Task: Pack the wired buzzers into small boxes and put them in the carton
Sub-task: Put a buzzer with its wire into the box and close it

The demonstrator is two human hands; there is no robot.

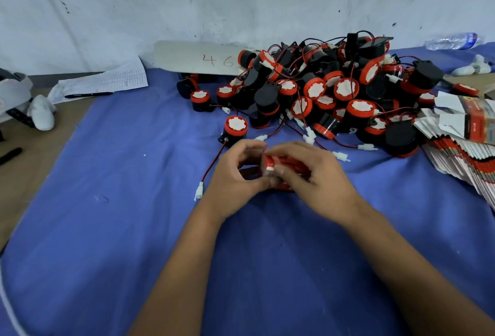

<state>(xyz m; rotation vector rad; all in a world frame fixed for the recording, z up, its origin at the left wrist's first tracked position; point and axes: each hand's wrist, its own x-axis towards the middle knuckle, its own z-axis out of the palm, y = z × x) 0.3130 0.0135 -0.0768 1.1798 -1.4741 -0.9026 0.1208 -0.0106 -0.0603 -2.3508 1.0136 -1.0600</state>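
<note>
Hands met over the blue cloth (107,201), both clasped on one small red-and-white cardboard box (278,168). The left hand (235,177) curled its fingers round the box's left end, and the right hand (313,175) pinched its top edge with fingertips bent; printing on the box was too blurred to read. Just beyond the box lay a single black wired buzzer with a red rim and white face (235,127), its red-and-black lead trailing to a white plug (198,191) left of the left hand. Farther behind the box rose the heap of like buzzers (334,89). To the box's right lay a fanned stack of flattened red-and-white box blanks (460,153), lettering illegible. Behind the heap leaned a pale card (198,58) marked "46" in red. Far left of the box sat a ruled paper sheet (107,81) with a black pen (88,94).
</note>
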